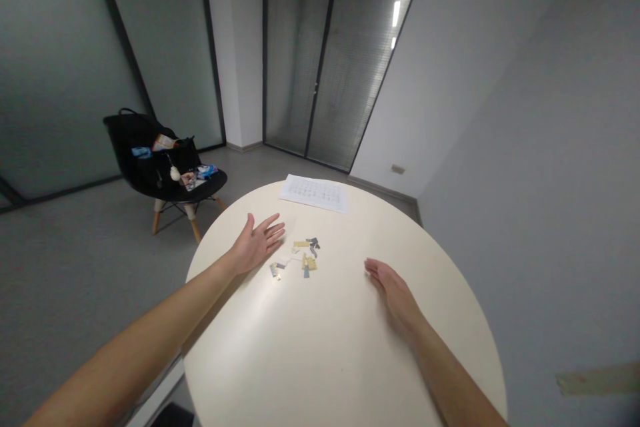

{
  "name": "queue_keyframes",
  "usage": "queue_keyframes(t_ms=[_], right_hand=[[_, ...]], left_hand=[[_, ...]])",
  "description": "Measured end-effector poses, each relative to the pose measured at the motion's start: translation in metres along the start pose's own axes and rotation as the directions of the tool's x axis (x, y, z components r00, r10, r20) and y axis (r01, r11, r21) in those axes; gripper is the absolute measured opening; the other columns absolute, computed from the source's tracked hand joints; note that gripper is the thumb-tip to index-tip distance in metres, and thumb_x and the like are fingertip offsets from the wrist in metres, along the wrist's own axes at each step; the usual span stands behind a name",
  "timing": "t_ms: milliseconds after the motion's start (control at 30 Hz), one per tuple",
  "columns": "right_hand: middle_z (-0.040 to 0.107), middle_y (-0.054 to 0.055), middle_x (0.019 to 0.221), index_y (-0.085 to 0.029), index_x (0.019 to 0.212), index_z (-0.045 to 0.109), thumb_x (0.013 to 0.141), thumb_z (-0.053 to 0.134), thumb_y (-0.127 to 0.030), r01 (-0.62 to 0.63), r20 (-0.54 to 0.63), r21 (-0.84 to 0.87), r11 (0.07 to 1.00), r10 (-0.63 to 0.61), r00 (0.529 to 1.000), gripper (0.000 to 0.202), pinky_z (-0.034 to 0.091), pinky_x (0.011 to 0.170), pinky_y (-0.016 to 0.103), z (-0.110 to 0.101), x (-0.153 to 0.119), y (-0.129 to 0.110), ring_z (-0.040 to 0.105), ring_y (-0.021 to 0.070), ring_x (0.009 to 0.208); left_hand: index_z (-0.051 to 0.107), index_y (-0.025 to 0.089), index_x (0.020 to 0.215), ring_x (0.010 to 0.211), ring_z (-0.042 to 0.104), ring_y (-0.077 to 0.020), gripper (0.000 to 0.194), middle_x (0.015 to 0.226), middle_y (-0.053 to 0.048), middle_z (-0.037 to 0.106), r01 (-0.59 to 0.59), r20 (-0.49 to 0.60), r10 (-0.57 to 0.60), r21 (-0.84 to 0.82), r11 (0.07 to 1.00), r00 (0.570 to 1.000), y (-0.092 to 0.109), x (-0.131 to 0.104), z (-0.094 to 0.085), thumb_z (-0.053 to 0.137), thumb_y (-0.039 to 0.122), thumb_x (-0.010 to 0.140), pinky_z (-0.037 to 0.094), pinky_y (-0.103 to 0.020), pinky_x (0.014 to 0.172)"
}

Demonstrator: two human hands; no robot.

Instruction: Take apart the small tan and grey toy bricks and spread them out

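My left hand (pixel 257 244) is open at the left of the table, palm showing and fingers spread, with nothing in it. Just right of it lies a loose group of small flat pieces: a yellowish strip (pixel 301 244), dark grey pieces (pixel 313 242), yellowish pieces (pixel 311 263) and a blue-grey piece (pixel 307 273). Their exact kind is too small to tell. My right hand (pixel 391 282) stands on edge to the right of the pieces, apart from them. Its fingers are stretched out, and I see nothing held.
A printed paper sheet (pixel 314 193) lies at the far edge of the round white table (pixel 300 360). Beyond the table on the left stands a black chair (pixel 125 160) loaded with a bag and small packets. Glass doors (pixel 340 67) and walls close the room behind.
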State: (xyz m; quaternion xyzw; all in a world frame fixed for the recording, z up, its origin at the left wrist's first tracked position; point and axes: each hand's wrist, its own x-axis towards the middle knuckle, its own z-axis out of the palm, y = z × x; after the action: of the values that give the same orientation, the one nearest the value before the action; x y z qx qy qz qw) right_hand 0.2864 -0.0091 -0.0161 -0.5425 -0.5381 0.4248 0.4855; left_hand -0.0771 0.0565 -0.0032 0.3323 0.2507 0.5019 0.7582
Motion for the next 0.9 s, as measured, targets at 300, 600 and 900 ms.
queue_keyframes(t_ms=[300,600,900], right_hand=[[0.066,0.016,0.111,-0.016,0.114,0.055,0.095,0.033,-0.050,-0.303,0.216,0.499,0.812,0.222,0.951,0.044,0.044,0.102,0.041,0.086,0.120,-0.015,0.064,0.0211,0.104],[0.064,0.020,0.113,-0.016,0.125,0.046,0.092,0.028,-0.062,-0.412,0.433,0.489,0.769,0.196,0.880,0.060,0.045,0.098,0.046,0.130,0.146,-0.019,0.065,0.0236,0.103],[0.066,0.020,0.112,-0.016,0.133,0.039,0.092,0.030,-0.062,-0.503,0.597,0.431,0.749,0.181,0.781,0.062,0.044,0.098,0.047,0.134,0.132,-0.027,0.067,0.0232,0.101]], left_hand=[[0.028,0.026,0.148,0.137,0.036,-0.0251,0.083,0.148,-0.015,0.038,-0.004,-0.100,-0.001,-0.054,0.999,0.995,-0.008,-0.001,-0.010,0.024,0.078,0.083,0.025,-0.040,0.111],[0.031,0.024,0.145,0.132,0.043,-0.0264,0.086,0.141,-0.018,0.046,0.029,-0.127,-0.046,-0.137,0.990,0.991,-0.015,0.023,0.000,0.028,0.080,0.080,0.033,-0.039,0.106],[0.016,0.024,0.150,0.132,0.043,-0.0258,0.089,0.144,-0.018,0.043,0.012,-0.080,-0.024,-0.151,0.988,0.996,-0.024,0.018,0.004,0.028,0.079,0.081,0.027,-0.041,0.110]])
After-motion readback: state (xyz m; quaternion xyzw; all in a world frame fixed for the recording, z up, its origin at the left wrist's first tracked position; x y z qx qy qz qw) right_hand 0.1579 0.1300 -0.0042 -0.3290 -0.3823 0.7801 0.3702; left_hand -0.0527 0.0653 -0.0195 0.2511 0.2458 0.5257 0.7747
